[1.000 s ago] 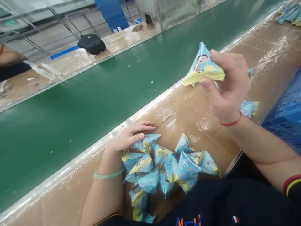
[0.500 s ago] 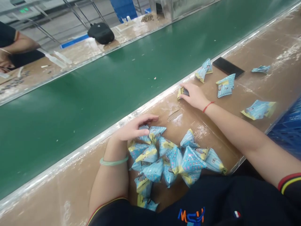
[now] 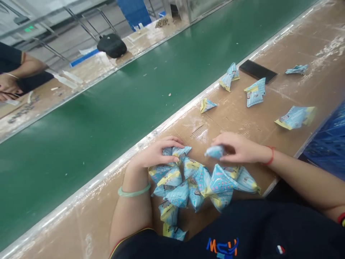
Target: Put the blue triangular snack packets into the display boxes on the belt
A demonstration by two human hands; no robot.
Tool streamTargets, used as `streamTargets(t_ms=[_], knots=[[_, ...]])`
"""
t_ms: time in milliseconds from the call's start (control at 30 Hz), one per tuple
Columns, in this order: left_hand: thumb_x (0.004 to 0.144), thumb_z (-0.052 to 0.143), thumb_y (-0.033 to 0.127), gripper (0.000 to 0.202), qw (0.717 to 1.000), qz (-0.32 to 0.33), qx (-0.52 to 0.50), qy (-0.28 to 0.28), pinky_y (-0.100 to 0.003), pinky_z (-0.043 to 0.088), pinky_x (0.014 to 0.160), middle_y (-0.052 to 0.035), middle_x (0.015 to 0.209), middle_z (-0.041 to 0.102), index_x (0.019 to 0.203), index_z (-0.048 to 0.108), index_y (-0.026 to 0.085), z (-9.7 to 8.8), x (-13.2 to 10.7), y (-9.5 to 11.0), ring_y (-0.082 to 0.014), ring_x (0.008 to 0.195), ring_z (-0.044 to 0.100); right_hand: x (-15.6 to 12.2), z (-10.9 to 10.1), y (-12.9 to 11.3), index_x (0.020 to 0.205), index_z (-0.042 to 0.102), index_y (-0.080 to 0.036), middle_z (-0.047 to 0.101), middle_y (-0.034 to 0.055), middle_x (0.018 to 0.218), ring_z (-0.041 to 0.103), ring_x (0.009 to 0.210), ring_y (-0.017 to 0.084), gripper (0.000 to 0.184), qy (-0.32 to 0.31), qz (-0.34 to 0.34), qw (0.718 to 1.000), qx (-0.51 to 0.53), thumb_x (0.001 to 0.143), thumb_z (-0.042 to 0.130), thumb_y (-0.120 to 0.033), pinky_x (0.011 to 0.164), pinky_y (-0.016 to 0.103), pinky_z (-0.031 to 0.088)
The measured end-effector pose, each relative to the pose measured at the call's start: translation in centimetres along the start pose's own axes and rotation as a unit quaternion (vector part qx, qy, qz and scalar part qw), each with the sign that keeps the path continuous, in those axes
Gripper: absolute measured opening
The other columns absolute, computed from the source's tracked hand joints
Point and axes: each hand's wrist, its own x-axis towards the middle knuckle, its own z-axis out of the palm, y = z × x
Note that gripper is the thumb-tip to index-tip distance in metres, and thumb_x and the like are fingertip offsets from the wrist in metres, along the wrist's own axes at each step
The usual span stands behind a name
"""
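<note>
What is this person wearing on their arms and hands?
Both hands are bare, no gloves. The left hand has a pale green bangle at the wrist; the right hand has a thin red string. The forearms are uncovered, below dark short sleeves with coloured trim.

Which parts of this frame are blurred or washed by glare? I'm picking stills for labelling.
Head view: the right hand and the packet at its fingertips are motion-smeared; the left hand and the pile are sharper. Overhead light glares off the bench edge and the far bench. The frame is tilted, with the belt running diagonally.
</note>
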Motion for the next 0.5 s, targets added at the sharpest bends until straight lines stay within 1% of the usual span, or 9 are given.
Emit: streamTargets(t_ms=[33,67,100,133,167,233,333,433,500], knots=[[0.091,0.07,0.056,0.045,1.0,-0.004,0.001,-0.002,-0.042,0.05,0.107,-0.0133,0.126,0.067,0.118,0.072,0.02,0.0,0.0,0.0,-0.0261,0.118,0.063,-0.1,-0.2,0.0,0.124,0.065,-0.022,0.072,0.008,0.122,0.066,0.117,0.027,0.038,0.116,0.008,0.993,-0.01,0.088,0.074,-0.033,0.11,0.048,0.049],[0.091,0.069,0.056,0.045,1.0,-0.008,0.002,-0.003,-0.042,0.05,0.108,-0.0134,0.126,0.067,0.118,0.072,0.02,-0.1,0.0,0.0,-0.026,0.118,0.063,-0.1,-0.6,-0.1,0.127,0.063,-0.023,0.07,0.0084,0.125,0.066,0.117,0.026,0.041,0.227,0.017,0.973,-0.023,0.089,0.074,-0.033,0.108,0.047,0.051],[0.091,0.069,0.056,0.045,1.0,-0.01,0.003,-0.003,-0.042,0.05,0.108,-0.0134,0.126,0.068,0.118,0.072,0.019,-0.1,0.0,0.0,-0.026,0.118,0.063,0.0,-1.1,-0.1,0.13,0.062,-0.024,0.069,0.0086,0.128,0.065,0.119,0.027,0.043,0.311,0.025,0.949,-0.038,0.09,0.073,-0.034,0.109,0.047,0.051],[0.092,0.068,0.056,0.045,1.0,-0.011,0.003,-0.001,-0.042,0.05,0.108,-0.0134,0.126,0.068,0.117,0.072,0.019,-0.1,0.1,0.1,-0.026,0.118,0.063,0.1,-1.6,-0.1,0.131,0.061,-0.024,0.068,0.0087,0.13,0.064,0.122,0.027,0.044,0.362,0.03,0.931,-0.05,0.09,0.073,-0.036,0.11,0.048,0.05],[0.092,0.067,0.056,0.045,1.0,-0.012,0.004,0.0,-0.043,0.05,0.108,-0.0133,0.126,0.068,0.117,0.072,0.019,-0.1,0.1,0.1,-0.026,0.118,0.063,0.3,-2.1,0.0,0.131,0.061,-0.024,0.067,0.0086,0.131,0.064,0.123,0.027,0.043,0.387,0.033,0.92,-0.059,0.091,0.072,-0.038,0.112,0.049,0.049],[0.093,0.066,0.056,0.044,1.0,-0.011,0.006,0.001,-0.043,0.051,0.107,-0.0131,0.126,0.068,0.117,0.072,0.019,-0.1,0.2,0.1,-0.0261,0.117,0.064,0.9,-2.9,0.3,0.13,0.061,-0.024,0.068,0.0083,0.129,0.064,0.124,0.028,0.04,0.388,0.039,0.918,-0.073,0.094,0.068,-0.041,0.115,0.051,0.047],[0.093,0.067,0.054,0.042,1.0,-0.005,0.007,0.002,-0.042,0.052,0.106,-0.0126,0.126,0.068,0.117,0.072,0.02,-0.1,0.2,0.0,-0.0258,0.117,0.064,1.9,-3.0,1.7,0.135,0.058,-0.024,0.067,0.009,0.133,0.06,0.131,0.028,0.043,0.356,0.04,0.931,-0.078,0.095,0.065,-0.04,0.12,0.052,0.043],[0.093,0.068,0.053,0.041,1.0,0.002,0.005,0.007,-0.041,0.052,0.106,-0.0121,0.125,0.068,0.116,0.072,0.02,-0.1,0.2,-0.1,-0.0253,0.116,0.064,2.9,-2.1,4.0,0.138,0.055,-0.024,0.06,0.0108,0.146,0.049,0.144,0.03,0.045,0.267,0.037,0.96,-0.071,0.094,0.064,-0.029,0.124,0.057,0.035],[0.093,0.067,0.053,0.04,1.0,0.003,0.002,0.008,-0.04,0.052,0.105,-0.012,0.123,0.068,0.116,0.072,0.02,0.0,0.3,-0.1,-0.025,0.115,0.064,3.6,-1.4,5.7,0.138,0.056,-0.023,0.051,0.0111,0.155,0.037,0.152,0.031,0.046,0.2,0.068,0.975,-0.068,0.093,0.058,-0.017,0.126,0.064,0.026]])
